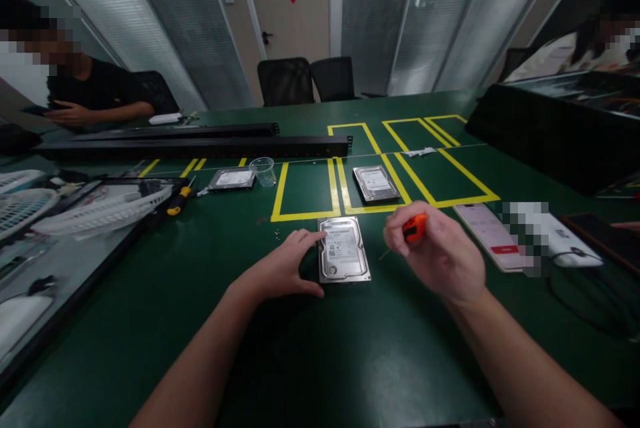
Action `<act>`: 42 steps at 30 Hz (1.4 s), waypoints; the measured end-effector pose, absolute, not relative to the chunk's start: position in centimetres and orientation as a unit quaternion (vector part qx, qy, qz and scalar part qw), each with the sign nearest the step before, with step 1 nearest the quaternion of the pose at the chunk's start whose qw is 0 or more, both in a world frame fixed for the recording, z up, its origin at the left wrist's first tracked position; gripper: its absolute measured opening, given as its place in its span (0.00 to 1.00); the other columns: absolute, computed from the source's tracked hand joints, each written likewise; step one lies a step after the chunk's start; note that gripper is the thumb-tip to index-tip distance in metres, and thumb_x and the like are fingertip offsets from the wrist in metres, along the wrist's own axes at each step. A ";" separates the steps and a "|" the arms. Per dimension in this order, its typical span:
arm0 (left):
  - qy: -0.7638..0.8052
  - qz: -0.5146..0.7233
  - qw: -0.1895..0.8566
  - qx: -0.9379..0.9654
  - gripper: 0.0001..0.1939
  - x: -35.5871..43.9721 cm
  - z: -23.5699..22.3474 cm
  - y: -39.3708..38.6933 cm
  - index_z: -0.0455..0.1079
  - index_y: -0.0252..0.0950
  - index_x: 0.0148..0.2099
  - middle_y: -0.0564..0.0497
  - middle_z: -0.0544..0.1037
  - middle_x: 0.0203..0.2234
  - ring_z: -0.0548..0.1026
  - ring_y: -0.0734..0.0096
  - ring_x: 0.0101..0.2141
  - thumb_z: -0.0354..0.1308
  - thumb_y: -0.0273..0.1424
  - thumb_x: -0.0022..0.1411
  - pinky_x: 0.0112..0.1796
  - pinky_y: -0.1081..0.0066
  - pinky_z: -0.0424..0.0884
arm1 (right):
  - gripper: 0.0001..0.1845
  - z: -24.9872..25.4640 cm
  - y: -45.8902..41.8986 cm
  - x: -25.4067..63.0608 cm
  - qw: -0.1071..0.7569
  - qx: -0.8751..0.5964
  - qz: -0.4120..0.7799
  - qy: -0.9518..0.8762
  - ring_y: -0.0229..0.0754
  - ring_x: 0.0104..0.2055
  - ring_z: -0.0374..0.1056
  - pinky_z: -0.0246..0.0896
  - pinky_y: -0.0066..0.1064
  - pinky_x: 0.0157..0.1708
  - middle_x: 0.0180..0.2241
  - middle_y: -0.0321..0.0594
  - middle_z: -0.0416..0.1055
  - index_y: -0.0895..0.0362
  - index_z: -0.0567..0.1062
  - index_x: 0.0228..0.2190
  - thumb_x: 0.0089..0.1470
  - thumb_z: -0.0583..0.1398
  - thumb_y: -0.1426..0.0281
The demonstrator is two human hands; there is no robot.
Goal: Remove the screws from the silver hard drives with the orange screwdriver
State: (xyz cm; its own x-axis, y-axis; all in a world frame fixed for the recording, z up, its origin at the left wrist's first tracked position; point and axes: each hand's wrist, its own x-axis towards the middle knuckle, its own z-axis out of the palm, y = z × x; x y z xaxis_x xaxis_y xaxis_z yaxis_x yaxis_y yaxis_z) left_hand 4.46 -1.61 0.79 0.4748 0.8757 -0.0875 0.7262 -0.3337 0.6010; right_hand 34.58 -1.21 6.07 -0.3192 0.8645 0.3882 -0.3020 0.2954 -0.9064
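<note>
A silver hard drive (345, 251) lies flat, label up, on the green table in front of me. My left hand (293, 261) is at its left side, fingers apart, with the index fingertip on the drive's upper left edge. My right hand (437, 251) is closed around the orange handle of a screwdriver (414, 228). Its thin shaft points down and to the left, apart from the drive. Several tiny screws (277, 235) lie on the table left of the drive. A second hard drive (376, 183) rests inside a yellow taped frame farther back.
A third hard drive (233, 179) sits beside a clear plastic cup (264, 172). A yellow-and-black screwdriver (180, 201) lies near a tray at left. Long black bars (200, 147) cross the back left. A phone (493, 238) and a black case (550, 135) are at right. Two people sit beyond.
</note>
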 end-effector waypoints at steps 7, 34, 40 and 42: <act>0.480 0.150 0.346 0.792 0.59 4.0 -0.2 -1.0 0.54 0.48 0.77 0.43 0.66 0.65 0.68 0.47 0.61 0.79 0.46 0.49 0.62 0.49 0.66 | 0.19 4.5 -1.8 34.1 0.571 -0.174 0.599 -0.533 0.42 0.26 0.58 0.52 0.37 0.29 0.26 0.40 0.67 0.57 0.80 0.40 0.70 0.54 0.59; 0.466 0.169 0.348 0.796 0.61 4.2 -0.6 -0.9 0.52 0.47 0.77 0.43 0.68 0.63 0.68 0.46 0.61 0.79 0.45 0.48 0.61 0.49 0.66 | 0.19 3.6 -1.9 33.6 0.553 -0.160 0.625 -0.527 0.41 0.27 0.58 0.50 0.37 0.29 0.27 0.41 0.69 0.58 0.81 0.40 0.69 0.55 0.60; 0.464 0.168 0.344 0.799 0.60 4.2 -0.5 -0.9 0.52 0.46 0.77 0.43 0.69 0.62 0.68 0.47 0.60 0.79 0.44 0.49 0.61 0.50 0.67 | 0.19 3.7 -1.9 33.6 0.548 -0.163 0.629 -0.527 0.41 0.27 0.58 0.51 0.37 0.29 0.27 0.41 0.69 0.58 0.81 0.40 0.70 0.54 0.60; 0.467 0.163 0.343 0.798 0.61 4.2 -0.5 -0.9 0.52 0.46 0.77 0.43 0.69 0.62 0.68 0.47 0.59 0.79 0.45 0.48 0.61 0.50 0.67 | 0.19 3.6 -1.9 33.6 0.548 -0.165 0.629 -0.526 0.41 0.27 0.58 0.51 0.37 0.29 0.28 0.41 0.70 0.58 0.81 0.41 0.70 0.54 0.60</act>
State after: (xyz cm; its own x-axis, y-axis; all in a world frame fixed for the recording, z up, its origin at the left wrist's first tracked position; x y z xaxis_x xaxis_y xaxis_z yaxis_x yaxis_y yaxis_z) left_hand 4.22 -0.89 -0.48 0.5103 0.8579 -0.0597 0.6340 -0.3283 0.7002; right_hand 33.64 -1.88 3.60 -0.3451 0.8625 0.3701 -0.5160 0.1550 -0.8425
